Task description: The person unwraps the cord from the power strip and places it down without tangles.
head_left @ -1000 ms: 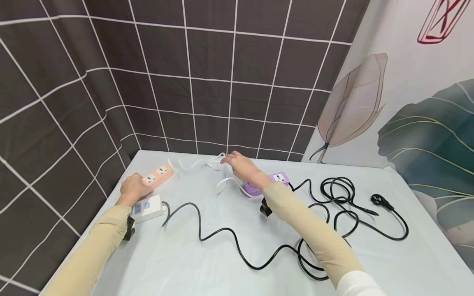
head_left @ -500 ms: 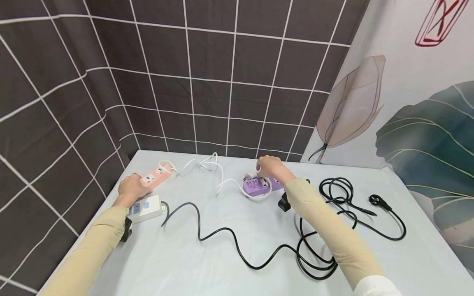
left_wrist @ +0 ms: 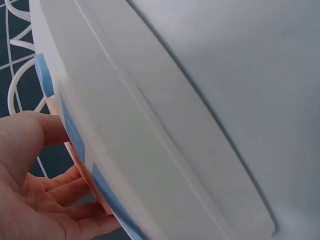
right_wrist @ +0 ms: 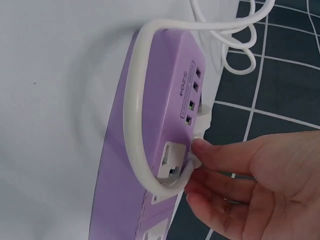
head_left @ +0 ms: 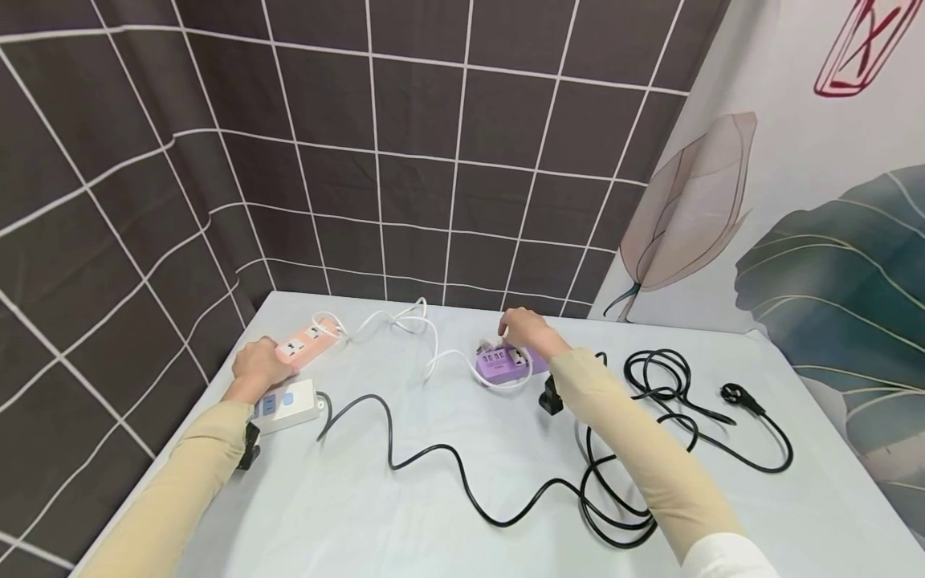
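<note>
At the left of the head view my left hand (head_left: pixel 258 371) holds the near end of a pink power strip (head_left: pixel 295 347), thumb on one side and fingers on the other. A white power strip (head_left: pixel 298 406) with blue sockets lies just in front of it and fills much of the left wrist view. My right hand (head_left: pixel 531 331) is at the far side of a purple power strip (head_left: pixel 499 368). Its thumb and fingers pinch a white plug (right_wrist: pixel 202 119) at its cord end. The plug's white cord (right_wrist: pixel 134 105) loops over the purple strip; its prongs are hidden.
The white cord runs in curls along the table's back to the pink strip. A long black cord (head_left: pixel 448 449) winds from the white strip across the front. Coiled black cord and a black plug (head_left: pixel 733 392) lie at the right. A dark checked curtain (head_left: pixel 419 185) stands behind.
My right hand has moved right from the back middle, bringing the white plug and cord to the purple strip. Over the last half second it stays nearly still. The left hand keeps its place.
</note>
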A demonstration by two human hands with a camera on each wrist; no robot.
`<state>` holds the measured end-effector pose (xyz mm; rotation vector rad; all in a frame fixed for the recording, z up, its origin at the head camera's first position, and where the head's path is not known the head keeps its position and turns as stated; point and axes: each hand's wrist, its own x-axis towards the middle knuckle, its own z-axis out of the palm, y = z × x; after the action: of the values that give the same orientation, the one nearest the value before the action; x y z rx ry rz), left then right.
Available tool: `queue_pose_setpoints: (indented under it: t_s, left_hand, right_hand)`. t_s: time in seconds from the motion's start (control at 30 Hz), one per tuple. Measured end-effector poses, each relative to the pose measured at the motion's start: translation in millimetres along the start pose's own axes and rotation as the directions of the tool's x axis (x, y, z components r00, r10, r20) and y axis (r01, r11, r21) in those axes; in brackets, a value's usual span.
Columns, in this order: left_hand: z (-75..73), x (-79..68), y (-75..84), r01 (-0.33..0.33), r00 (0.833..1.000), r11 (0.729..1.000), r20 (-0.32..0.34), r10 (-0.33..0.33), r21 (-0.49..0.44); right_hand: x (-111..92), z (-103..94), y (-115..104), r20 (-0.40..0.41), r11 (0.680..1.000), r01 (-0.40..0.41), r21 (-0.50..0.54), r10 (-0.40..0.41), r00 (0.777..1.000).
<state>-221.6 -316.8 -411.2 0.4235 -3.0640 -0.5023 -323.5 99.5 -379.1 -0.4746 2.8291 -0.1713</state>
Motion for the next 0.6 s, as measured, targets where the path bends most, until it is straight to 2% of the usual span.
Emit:
queue_pose_setpoints:
  t_s: [0.13,0.3,0.43,0.6]
  left_hand:
    - [-0.4,-1.7,1.9,0.000,1.000,1.000,-0.007,0.000,-0.005]
    - [-0.1,-1.9,3.4,0.008,1.000,1.000,-0.009,-0.008,-0.003]
    - [1.8,-0.9,3.1,0.011,1.000,1.000,-0.009,-0.011,0.001]
    - [4.0,0.8,2.0,0.019,1.000,1.000,-0.012,-0.019,0.004]
  right_hand:
    - [0.5,1.0,-2.2,-0.040,0.999,0.040,0.019,-0.039,0.998]
    - [1.6,-1.5,-9.5,-0.144,0.994,0.103,0.032,-0.098,0.985]
    - [7.2,-2.6,-17.7,-0.215,0.990,0.121,0.071,-0.103,0.971]
    - [18.3,-0.6,-30.7,-0.257,0.986,0.094,0.135,-0.057,0.965]
